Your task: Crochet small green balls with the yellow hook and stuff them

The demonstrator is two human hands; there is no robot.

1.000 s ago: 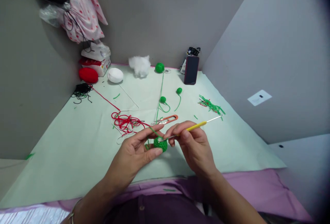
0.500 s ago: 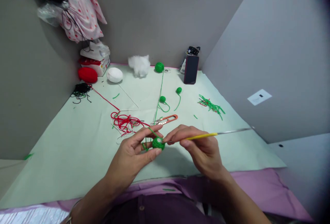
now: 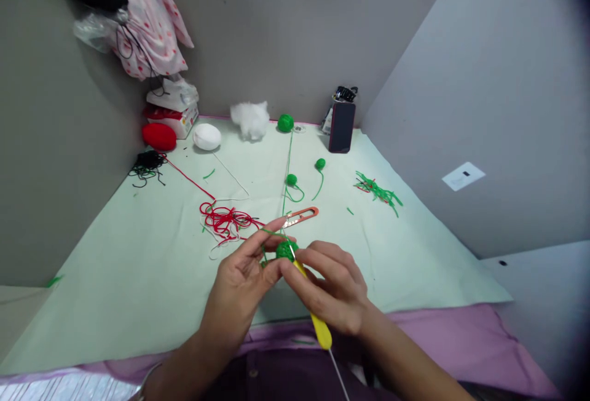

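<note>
A small green crocheted piece [image 3: 284,250] sits at the fingertips of the left hand [image 3: 242,275], whose grip is closed on it, thumb on the near side and fingers behind. The piece is roundish and shows no clear long axis; it lies to the right of the left palm and just ahead and left of the right hand [image 3: 334,290]. Both hands are about equally near, their thumbs close together in front of it (whether they touch, I cannot tell).

The right grip is closed around the crochet hook [image 3: 319,328], its yellow handle between thumb and fingers. The hook's long axis runs from the piece back toward the person's body, slanting right, with a steel shaft at each end; the far shaft meets the piece, though the exact place of its tip is too small to tell. A green strand [image 3: 273,233] runs over the raised left fingers.

Just beyond the left fingertips lie orange-handled snips [image 3: 302,215]; a red yarn tangle [image 3: 227,218] rests ahead and left of that grip. Farther ahead of both grips are two small green balls [image 3: 292,179] [image 3: 320,163] with loose tails. Well ahead and right of the right grip, green clippings [image 3: 380,192] lie heaped on the table [image 3: 424,266].
</note>
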